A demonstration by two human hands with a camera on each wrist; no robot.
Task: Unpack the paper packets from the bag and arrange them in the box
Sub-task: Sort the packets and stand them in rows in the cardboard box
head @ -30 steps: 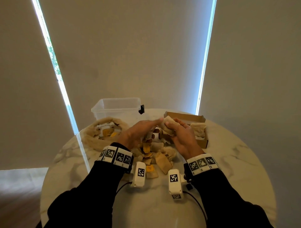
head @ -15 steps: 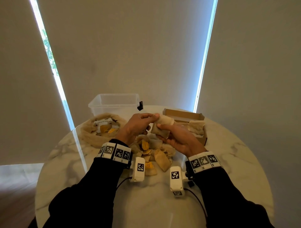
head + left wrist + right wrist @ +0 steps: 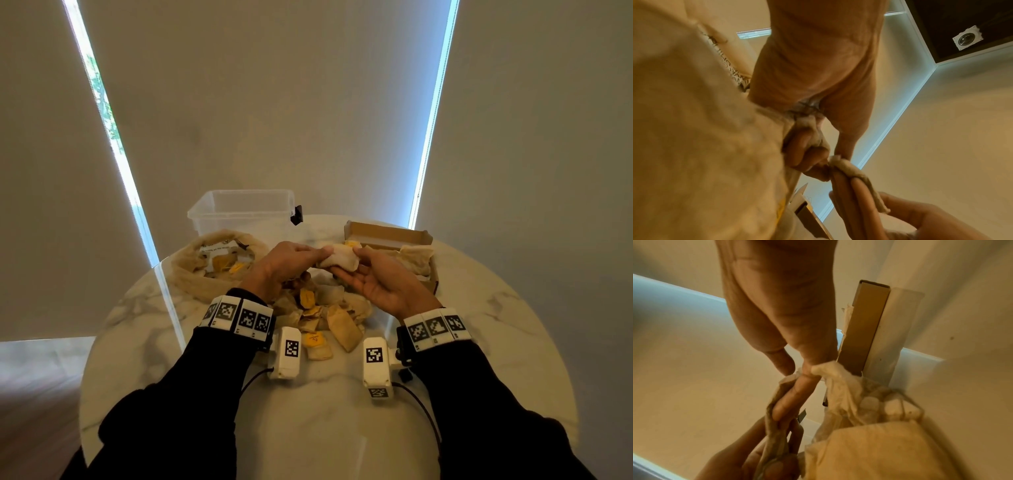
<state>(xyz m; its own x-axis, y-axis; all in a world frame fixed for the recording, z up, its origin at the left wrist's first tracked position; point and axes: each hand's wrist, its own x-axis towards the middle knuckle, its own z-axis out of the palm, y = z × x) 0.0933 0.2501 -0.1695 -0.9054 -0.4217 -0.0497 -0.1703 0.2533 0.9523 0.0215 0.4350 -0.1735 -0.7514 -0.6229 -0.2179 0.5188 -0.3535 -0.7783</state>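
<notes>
Together both hands' fingers (image 3: pixel 317 253) pinch packet (image 3: pixel 339 259)

Left hand (image 3: pixel 289 263), right hand (image 3: pixel 380 284) raised, fingers pinching.

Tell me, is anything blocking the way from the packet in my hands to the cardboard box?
Nothing visible blocks it. Both the left hand and right hand hold the packet in the air just short of the cardboard box, whose top is open. Packets already lie at its right end.
</notes>
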